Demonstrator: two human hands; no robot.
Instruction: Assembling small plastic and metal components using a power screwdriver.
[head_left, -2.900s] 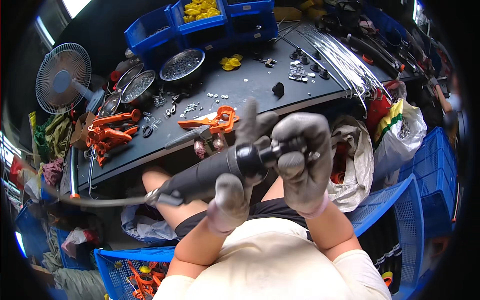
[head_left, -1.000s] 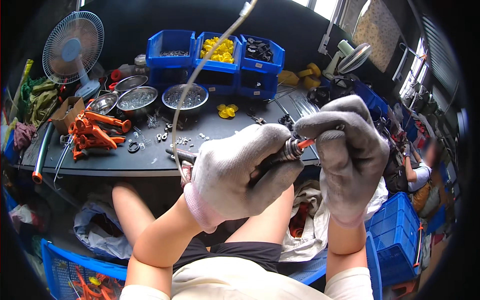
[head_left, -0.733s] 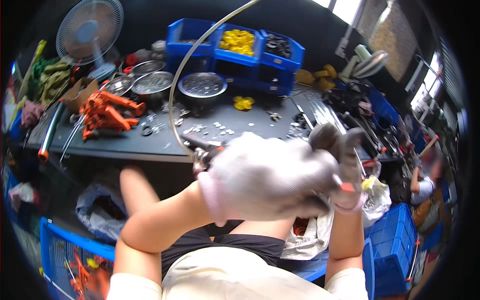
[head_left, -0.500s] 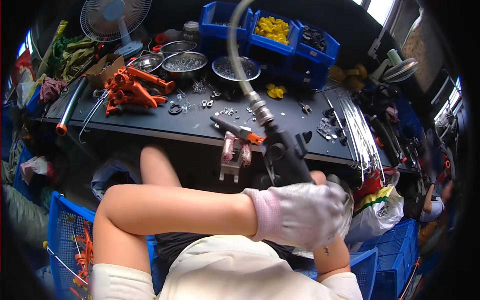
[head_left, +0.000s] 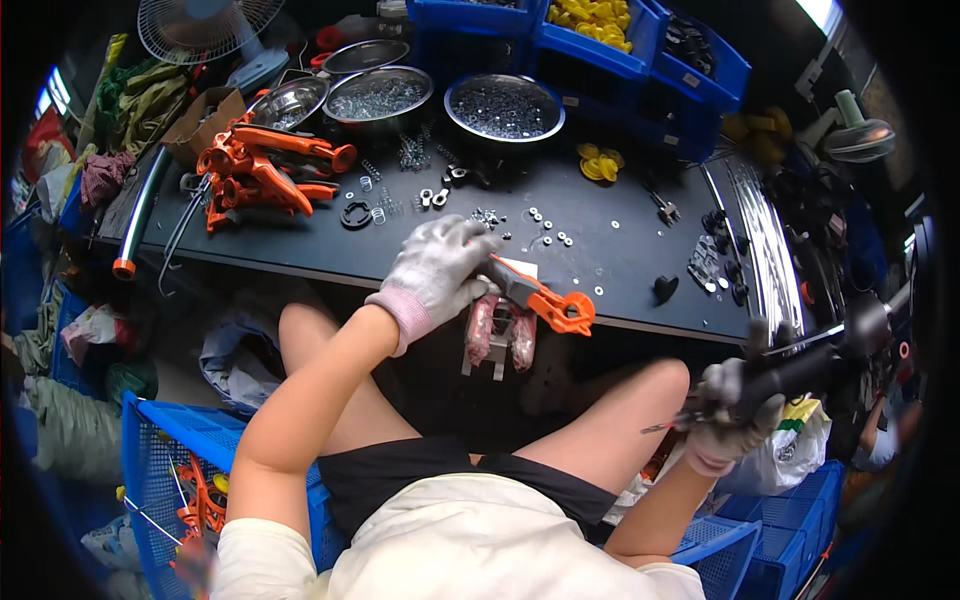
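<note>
nothing legible; white labels (head_left: 691, 80) on blue bins (head_left: 592, 58) too small

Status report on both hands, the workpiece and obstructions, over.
Left hand at dark end of orange-and-black part, bench edge. Right hand gripping black power tool. Loose washers beyond part, none blocking it.

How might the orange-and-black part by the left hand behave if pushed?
The orange-and-black part probably won't flex: its body looks thick and solid. It may pivot or tip, since it seems to lie across narrow wrapped supports.
</note>
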